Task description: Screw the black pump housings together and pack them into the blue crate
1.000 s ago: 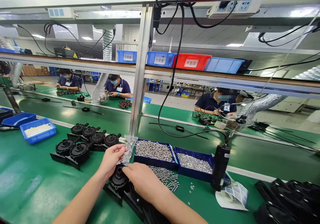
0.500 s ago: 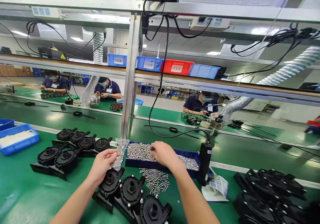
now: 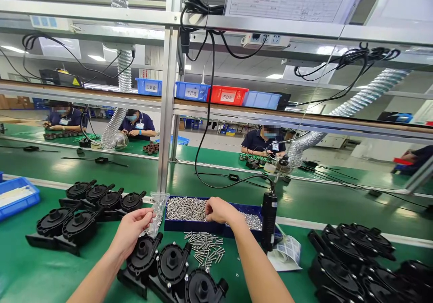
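My left hand hovers just above the nearest black pump housing, thumb and fingertips pinched together. Whatever is between them is too small to make out. Beside it stands a clear plastic bag of small metal parts. My right hand is at the middle of a dark blue tray, its fingers closed at the edge of the screws; their tips are partly hidden. Small shiny hardware fills the tray's right part. Loose screws lie in front of it, next to two more housings.
A black electric screwdriver hangs upright at the tray's right end, by a crumpled printed packet. More black housings are on the right and others on the left. A metal post rises behind. Co-workers sit across the benches.
The view has shifted slightly, so the bench scene sits further left. My right hand stays at the tray, its fingers now lower against the screws. My left hand keeps its pinch near the bag.
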Demonstrator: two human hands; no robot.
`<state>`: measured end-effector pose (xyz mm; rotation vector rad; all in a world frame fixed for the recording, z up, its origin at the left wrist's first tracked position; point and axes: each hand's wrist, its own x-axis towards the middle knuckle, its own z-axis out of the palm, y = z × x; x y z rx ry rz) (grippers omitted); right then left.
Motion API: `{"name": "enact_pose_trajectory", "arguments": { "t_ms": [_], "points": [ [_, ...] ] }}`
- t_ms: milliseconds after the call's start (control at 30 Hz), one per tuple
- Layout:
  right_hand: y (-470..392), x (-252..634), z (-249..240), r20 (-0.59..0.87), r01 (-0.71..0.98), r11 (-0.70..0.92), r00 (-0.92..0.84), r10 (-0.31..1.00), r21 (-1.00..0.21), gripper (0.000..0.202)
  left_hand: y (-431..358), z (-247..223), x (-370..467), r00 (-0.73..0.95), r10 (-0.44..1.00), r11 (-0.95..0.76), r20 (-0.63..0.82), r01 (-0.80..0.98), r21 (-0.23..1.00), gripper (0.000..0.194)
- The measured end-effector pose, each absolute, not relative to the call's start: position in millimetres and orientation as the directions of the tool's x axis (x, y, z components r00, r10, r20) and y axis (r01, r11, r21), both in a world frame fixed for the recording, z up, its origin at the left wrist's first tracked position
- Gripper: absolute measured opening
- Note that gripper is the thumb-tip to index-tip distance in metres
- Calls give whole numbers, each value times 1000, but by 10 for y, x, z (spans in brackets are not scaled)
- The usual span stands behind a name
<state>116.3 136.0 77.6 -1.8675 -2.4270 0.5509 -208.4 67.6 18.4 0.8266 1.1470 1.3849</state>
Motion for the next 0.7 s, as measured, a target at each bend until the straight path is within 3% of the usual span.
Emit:
{"name": "enact_pose_trajectory", "arguments": {
  "t_ms": [167, 333, 433, 567, 700],
  "points": [
    [1325, 1163, 848, -139, 918, 235, -290, 947, -320, 19, 667, 233, -2059, -158, 978, 79, -138, -330, 941, 82],
    [1124, 906, 1015, 137, 837, 366, -340, 930, -407, 14, 644, 275, -2034, -148, 982, 64, -119, -330, 942, 80],
    [894, 518, 1006, 274, 710, 502, -421, 865, -494, 13, 604, 285, -2021, -123, 989, 36, -77, -306, 951, 75],
    [697, 94, 864, 432, 420, 642, -494, 755, -641, 8, 542, 307, -1991, -33, 999, 27, -38, -289, 957, 66],
    [775, 7, 718, 351, 299, 497, -427, 833, -815, 10, 513, 328, -1969, 0, 999, 45, -48, -305, 951, 61]
  ]
}}
